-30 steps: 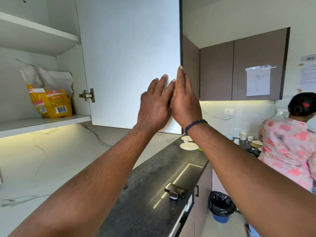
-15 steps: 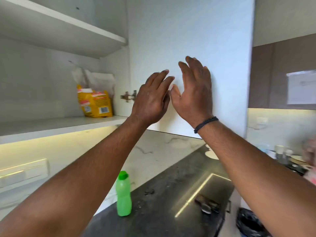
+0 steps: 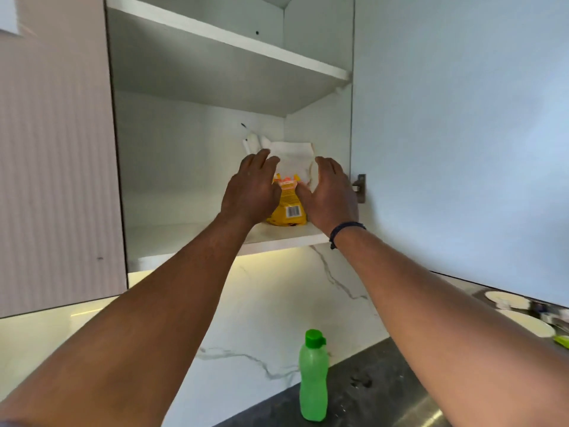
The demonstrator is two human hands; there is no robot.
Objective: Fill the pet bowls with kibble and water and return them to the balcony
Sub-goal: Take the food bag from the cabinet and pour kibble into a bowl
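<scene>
A yellow kibble bag (image 3: 289, 204) with a crumpled white top stands on the lower shelf (image 3: 184, 238) of an open wall cupboard. My left hand (image 3: 251, 189) is raised in front of the bag's left side, fingers spread. My right hand (image 3: 331, 192) is in front of its right side, also spread, with a dark band at the wrist. Both hands are level with the bag and flank it; I cannot tell whether they touch it. No pet bowls are in view.
The cupboard's white door (image 3: 462, 143) stands open on the right, its hinge (image 3: 360, 188) beside my right hand. A green water bottle (image 3: 312, 377) stands on the dark counter (image 3: 369, 402). White plates (image 3: 523, 322) lie at the far right. The upper shelf (image 3: 228, 38) is bare.
My view has swung left, from the door to the cupboard's inside. Both hands left the door face and moved into the opening, to either side of the yellow bag.
</scene>
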